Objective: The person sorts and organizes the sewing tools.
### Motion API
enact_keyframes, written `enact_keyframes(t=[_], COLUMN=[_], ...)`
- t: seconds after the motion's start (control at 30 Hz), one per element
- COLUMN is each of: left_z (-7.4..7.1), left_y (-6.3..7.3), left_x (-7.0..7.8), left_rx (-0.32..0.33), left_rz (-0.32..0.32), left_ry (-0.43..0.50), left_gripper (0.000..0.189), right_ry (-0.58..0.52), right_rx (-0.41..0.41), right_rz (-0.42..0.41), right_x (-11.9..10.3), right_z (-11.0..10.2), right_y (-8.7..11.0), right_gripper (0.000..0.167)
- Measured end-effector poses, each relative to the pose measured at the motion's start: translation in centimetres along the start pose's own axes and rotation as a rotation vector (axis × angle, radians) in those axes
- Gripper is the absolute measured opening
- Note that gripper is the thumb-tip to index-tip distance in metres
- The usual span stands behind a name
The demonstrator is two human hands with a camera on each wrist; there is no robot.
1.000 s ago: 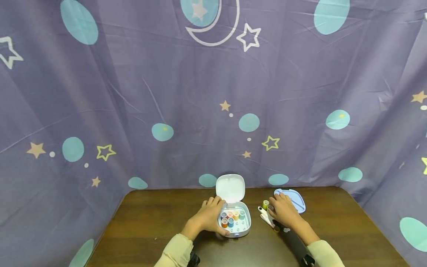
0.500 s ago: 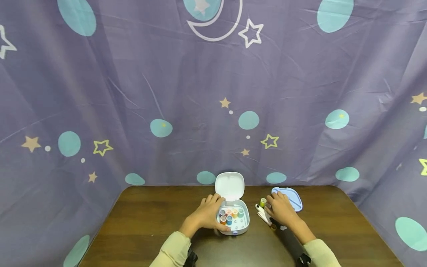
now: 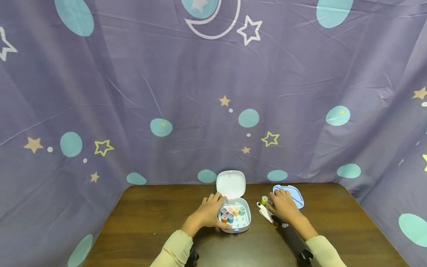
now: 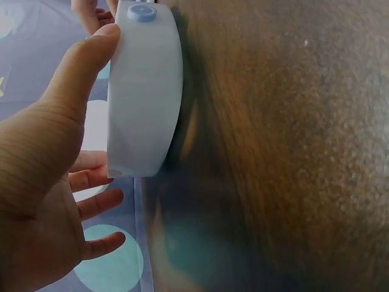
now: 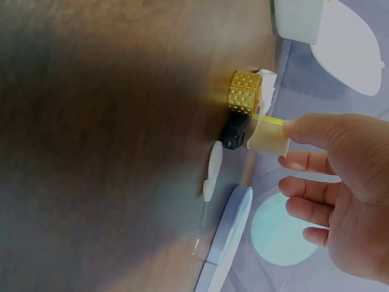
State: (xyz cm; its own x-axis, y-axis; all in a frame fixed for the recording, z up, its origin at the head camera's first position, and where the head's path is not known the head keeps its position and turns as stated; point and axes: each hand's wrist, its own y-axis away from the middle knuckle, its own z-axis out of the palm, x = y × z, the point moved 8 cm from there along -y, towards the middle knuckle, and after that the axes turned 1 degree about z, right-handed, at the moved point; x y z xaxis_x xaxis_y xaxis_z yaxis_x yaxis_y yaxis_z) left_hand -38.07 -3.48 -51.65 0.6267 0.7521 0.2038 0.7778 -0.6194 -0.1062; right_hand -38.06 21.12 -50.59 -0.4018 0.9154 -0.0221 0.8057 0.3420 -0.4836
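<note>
My left hand (image 3: 209,213) grips the left side of a white sewing box (image 3: 246,227), its thumb on the front wall and fingers toward the back. In the left wrist view the thumb lies near the blue latch (image 4: 142,13). Several colored thread spools (image 3: 231,218) stand on pegs inside the box, under a raised lid (image 3: 231,184). Over on the right, my right hand (image 3: 285,205) pinches a pale thread spool (image 5: 267,140) between thumb and index finger; its other fingers are spread. A yellow-green spool (image 3: 264,200) stands right beside it.
White scissors (image 3: 265,214) lie left of the right hand. A gold thimble (image 5: 245,91), a small black item (image 5: 233,131) and a white needle threader (image 5: 213,170) lie close by. A light-blue tray (image 3: 296,196) sits behind, near the table's back edge and curtain.
</note>
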Motion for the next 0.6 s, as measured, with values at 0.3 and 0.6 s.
enact_keyframes(t=[0.3,0.6], left_z=[0.2,0.2], left_y=[-0.1,-0.1], left_x=[0.0,0.1], left_rx=[0.019,0.022], left_rz=[0.002,-0.002], left_ry=[-0.027,-0.027], left_gripper=[0.100,0.102], right_ry=[0.044,0.007], right_rx=[0.078,0.187], right_rz=[-0.029,-0.110], right_x=[-0.6,-2.6], right_z=[-1.7,-4.6], right_y=[0.1,-0.8], right_gripper=[0.023,0.027])
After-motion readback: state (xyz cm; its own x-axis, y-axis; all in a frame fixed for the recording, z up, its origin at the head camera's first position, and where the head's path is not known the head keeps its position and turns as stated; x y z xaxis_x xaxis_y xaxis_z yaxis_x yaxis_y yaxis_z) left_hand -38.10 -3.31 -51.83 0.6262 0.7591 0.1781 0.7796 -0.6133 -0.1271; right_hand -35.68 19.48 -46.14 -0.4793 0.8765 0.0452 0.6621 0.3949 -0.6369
